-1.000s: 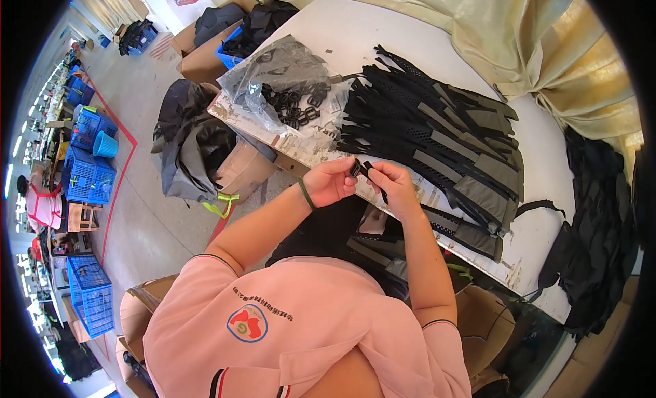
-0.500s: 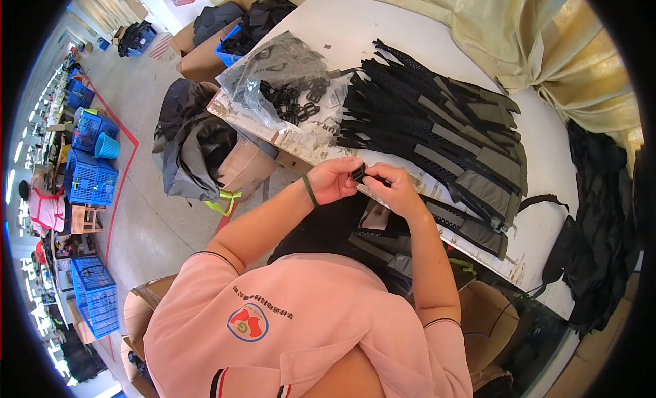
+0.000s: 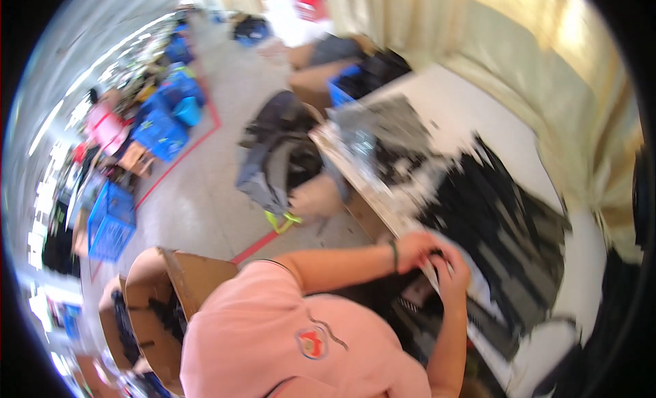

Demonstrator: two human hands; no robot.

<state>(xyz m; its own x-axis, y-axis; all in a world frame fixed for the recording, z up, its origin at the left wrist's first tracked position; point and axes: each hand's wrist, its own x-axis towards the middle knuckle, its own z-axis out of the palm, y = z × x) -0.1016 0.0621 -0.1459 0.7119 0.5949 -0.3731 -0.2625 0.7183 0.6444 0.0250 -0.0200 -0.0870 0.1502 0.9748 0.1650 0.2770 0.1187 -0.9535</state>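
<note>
My left hand [image 3: 413, 251] and my right hand [image 3: 453, 267] meet at the near edge of the white table [image 3: 471, 100]. Between their closed fingers is a small black plastic buckle [image 3: 436, 255], mostly covered and smeared by motion. Just beyond, to the right, a fanned pile of black straps with grey panels [image 3: 499, 234] lies on the tabletop. Loose black buckles [image 3: 396, 167] spill from a clear plastic bag [image 3: 389, 121] past my left hand. More dark strap pieces [image 3: 424, 323] lie below my hands, partly hidden by my right forearm.
A carton with dark grey sheeting [image 3: 277, 155] stands on the floor left of the table. Open cardboard boxes [image 3: 205, 278] are close by my left side. Blue crates [image 3: 113, 220] line the far-left floor. Pale curtains [image 3: 506, 42] hang behind the table.
The whole view has swung left and blurred, so the table and both hands appear farther right and lower. Both hands stay together at the buckle.
</note>
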